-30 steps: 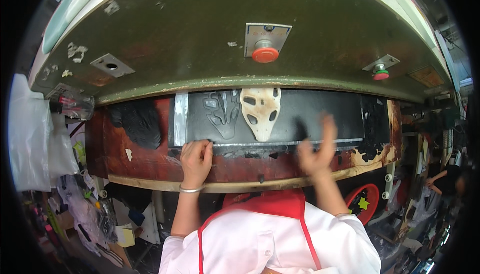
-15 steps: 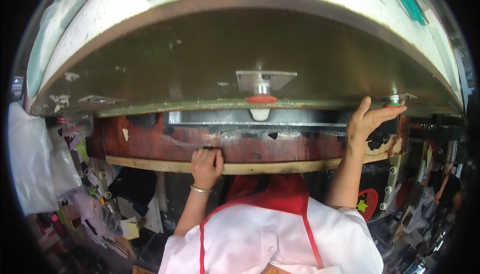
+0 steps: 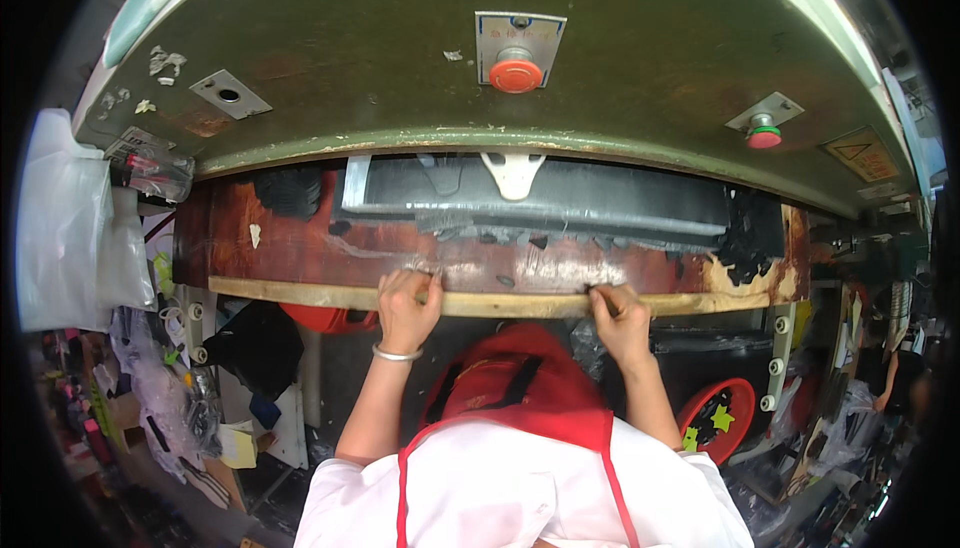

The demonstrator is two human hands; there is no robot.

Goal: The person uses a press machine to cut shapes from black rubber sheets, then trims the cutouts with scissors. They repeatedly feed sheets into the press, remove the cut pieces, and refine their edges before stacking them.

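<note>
We are facing a green machine housing (image 3: 380, 58), which is overhanging the back edge of a reddish-brown worktable (image 3: 300, 258). Along the table's front edge a pale wooden strip (image 3: 510, 305) is running from side to side. Toward the back edge we are noting a black sheet (image 3: 620, 188), lying lengthwise; its far side is passing out of sight beneath the housing. A red apron (image 3: 500, 378) is showing just on the near side of the front edge. Below the right front corner a red tub (image 3: 743, 428) is holding yellow-green stars (image 3: 721, 418).

On the black sheet, near the middle of the table's back edge, a pale template (image 3: 513, 180) is lying, its upper part hidden by the housing.

Both hands are resting at the front edge, well apart: the left hand (image 3: 407, 303) left of the middle, the right hand (image 3: 622, 320) right of it. Fingers are bending inward on each, thumb near forefinger; we cannot tell how tightly they are closing or whether they are gripping anything. A silvery bracelet (image 3: 397, 354) is circling the left wrist.
</note>
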